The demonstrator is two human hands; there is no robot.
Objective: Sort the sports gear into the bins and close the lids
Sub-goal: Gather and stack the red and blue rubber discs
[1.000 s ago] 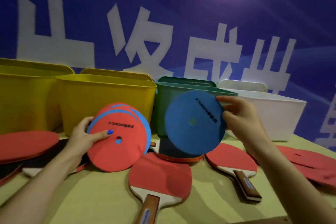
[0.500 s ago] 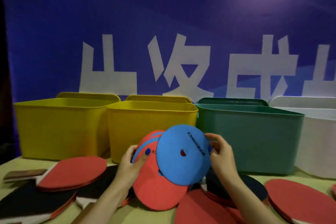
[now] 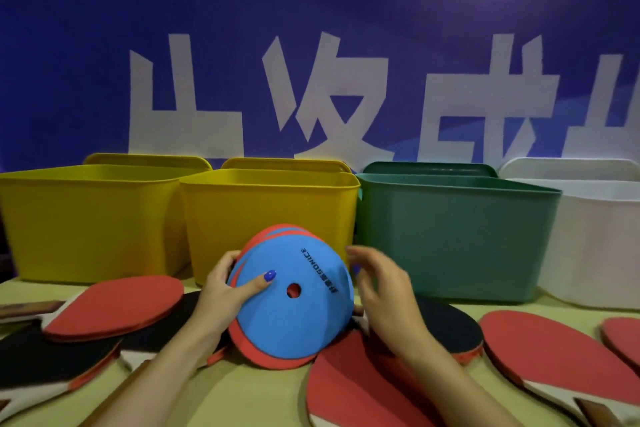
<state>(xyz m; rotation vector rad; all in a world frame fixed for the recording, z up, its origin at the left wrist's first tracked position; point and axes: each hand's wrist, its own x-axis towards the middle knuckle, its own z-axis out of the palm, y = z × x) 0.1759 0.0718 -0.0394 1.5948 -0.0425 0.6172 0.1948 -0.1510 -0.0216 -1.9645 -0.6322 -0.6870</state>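
The task looks to be near its beginning. The four bins stand open in a row at the back of the table (image 3: 263,402): a left yellow bin (image 3: 86,222), a second yellow bin (image 3: 266,215), a green bin (image 3: 453,236) and a white bin (image 3: 595,246). Their lids (image 3: 429,168) seem to stand upright behind them, so none is closed. What is inside the bins I cannot tell, because the camera looks at their front walls.

Much gear is not yet sorted. Several table tennis paddles (image 3: 114,305) lie on the table on both sides — red faces and black faces, some overlapping each other.

The thing in hand is a stack of flat discs (image 3: 294,302), held tilted just in front of the second yellow bin. The front disc is blue, with a small round hole near its middle and a line of dark print; behind it I see red and blue edges, fanned a little, so the stack is not quite even. The discs look thin and soft, perhaps foam.

The left hand (image 3: 225,291) grips the stack at its left edge, the thumb pressed on the blue face and the other fingers behind. The right hand (image 3: 384,288) is just beside the right edge, its fingers apart and slightly curved, holding nothing; it is blurred, and whether it touches the stack I cannot tell.

I judge that the discs must go into one bin next, then the paddles, then the lids.
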